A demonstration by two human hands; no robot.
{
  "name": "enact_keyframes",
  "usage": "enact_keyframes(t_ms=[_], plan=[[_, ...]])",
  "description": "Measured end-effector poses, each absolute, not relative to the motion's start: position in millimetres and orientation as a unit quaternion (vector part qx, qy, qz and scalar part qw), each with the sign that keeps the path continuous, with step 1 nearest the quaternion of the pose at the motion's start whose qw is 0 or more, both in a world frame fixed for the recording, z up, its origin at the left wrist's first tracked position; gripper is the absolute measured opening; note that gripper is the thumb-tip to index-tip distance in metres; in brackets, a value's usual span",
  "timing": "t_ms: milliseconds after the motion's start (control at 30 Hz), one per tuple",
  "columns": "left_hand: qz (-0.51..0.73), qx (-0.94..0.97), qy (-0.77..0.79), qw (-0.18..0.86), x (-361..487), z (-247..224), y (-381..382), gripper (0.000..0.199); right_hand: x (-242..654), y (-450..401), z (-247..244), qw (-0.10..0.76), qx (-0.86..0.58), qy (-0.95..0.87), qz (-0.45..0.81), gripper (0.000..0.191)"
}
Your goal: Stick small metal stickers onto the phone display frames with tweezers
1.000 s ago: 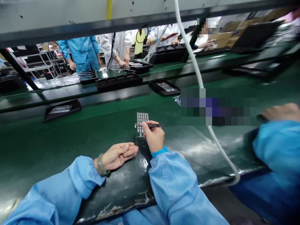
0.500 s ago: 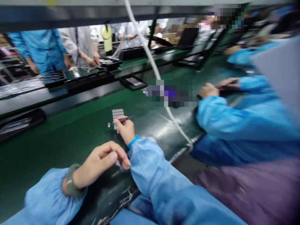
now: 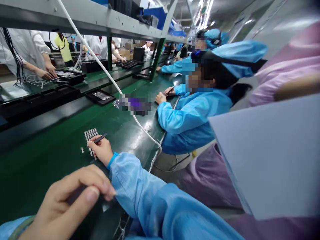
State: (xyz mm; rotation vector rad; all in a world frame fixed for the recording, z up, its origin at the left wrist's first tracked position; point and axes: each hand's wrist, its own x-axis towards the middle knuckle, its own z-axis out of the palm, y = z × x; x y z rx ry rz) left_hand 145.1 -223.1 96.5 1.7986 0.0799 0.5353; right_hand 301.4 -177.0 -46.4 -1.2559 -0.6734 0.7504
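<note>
My right hand (image 3: 101,150) is closed around black tweezers (image 3: 100,138), held like a pen. Its fingertips are over the lower part of a grid of small white-and-dark pieces (image 3: 91,133) on the green work surface (image 3: 55,146), hiding some of them. One loose small piece (image 3: 82,150) lies just left of the grid. Nearer the camera, my left hand (image 3: 75,196) hangs above the surface, fingers loosely bent and thumb apart, with nothing visible in it. Below its fingertips lies a small clear scrap (image 3: 105,207).
A white cable (image 3: 117,87) slants down across the bench to its edge. Beyond the grid are a black tray (image 3: 100,96) and a partly blurred bag (image 3: 117,104). At right, a co-worker in blue (image 3: 192,110) works beside a large pale sheet (image 3: 270,156).
The view has swung right, so the bench and both hands appear further left. My left hand is closer to the camera. The right hand still holds the tweezers over the grid.
</note>
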Motion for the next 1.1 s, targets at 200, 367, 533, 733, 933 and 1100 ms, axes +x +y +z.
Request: enact_keyframes(t_ms=[200,367,533,733,933,1100], plan=[[0.223,0.798,0.125,0.546,155.3,72.0,-217.0,0.023,301.9,-176.1,-46.6,0.693,-0.554,-0.315,0.337,0.018],[0.166,0.835,0.157,0.501,149.2,40.4,-222.2,0.025,300.1,-180.8,-44.1,0.691,-0.546,-0.329,0.341,0.02],[0.206,0.862,0.327,0.328,85.5,-1.8,-200.7,0.025,298.1,-192.0,-33.7,0.7,-0.536,-0.334,0.334,0.022],[0.176,0.835,0.507,0.12,-10.6,-56.5,-215.1,0.04,308.8,-194.0,-17.3,0.678,-0.507,-0.383,0.37,0.023],[0.082,0.845,0.526,0.057,-13.2,-56.2,-252.3,0.05,317.4,-166.5,-12.3,0.612,-0.481,-0.46,0.426,0.024],[0.143,0.759,0.626,0.111,8.8,-47.4,-232.5,0.04,331.4,-160.0,-18.2,0.617,-0.475,-0.468,0.417,0.025]])
